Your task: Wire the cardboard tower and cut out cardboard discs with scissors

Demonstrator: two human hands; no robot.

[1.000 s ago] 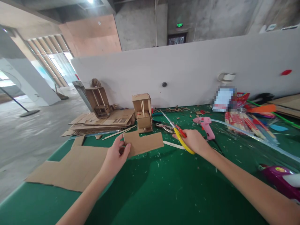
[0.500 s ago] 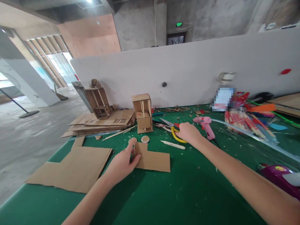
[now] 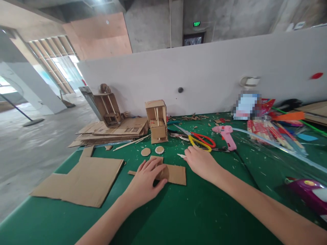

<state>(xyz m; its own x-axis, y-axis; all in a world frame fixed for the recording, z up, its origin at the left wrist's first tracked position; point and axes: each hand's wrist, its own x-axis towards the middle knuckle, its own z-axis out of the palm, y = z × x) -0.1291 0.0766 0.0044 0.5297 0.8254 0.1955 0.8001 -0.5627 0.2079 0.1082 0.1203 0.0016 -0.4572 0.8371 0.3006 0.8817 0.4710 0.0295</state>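
Note:
My left hand [image 3: 146, 178] rests with its fingers stretched over a small cut piece of cardboard [image 3: 177, 174], covering part of it. From under that hand's left side sticks a narrow cardboard strip [image 3: 131, 173]. My right hand [image 3: 200, 161] is closed around a white pen [image 3: 181, 155]; only the pen's tip shows. Just beyond my right hand lie the scissors [image 3: 201, 139] with red and yellow handles, blades pointing away to the left. Two small cardboard discs [image 3: 145, 151] lie behind the cardboard piece.
A cardboard box frame with sticks [image 3: 158, 131] stands at the back; another [image 3: 108, 109] tops stacked cardboard [image 3: 138, 126]. A large cardboard sheet [image 3: 87, 180] lies left. On the right are a pink glue gun [image 3: 228, 136], bagged sticks [image 3: 276, 134] and a purple object [image 3: 306, 190].
My right hand has let go of the scissors and come nearer, onto the white pen. My left hand has shifted right and spread over the cardboard piece, uncovering the left disc.

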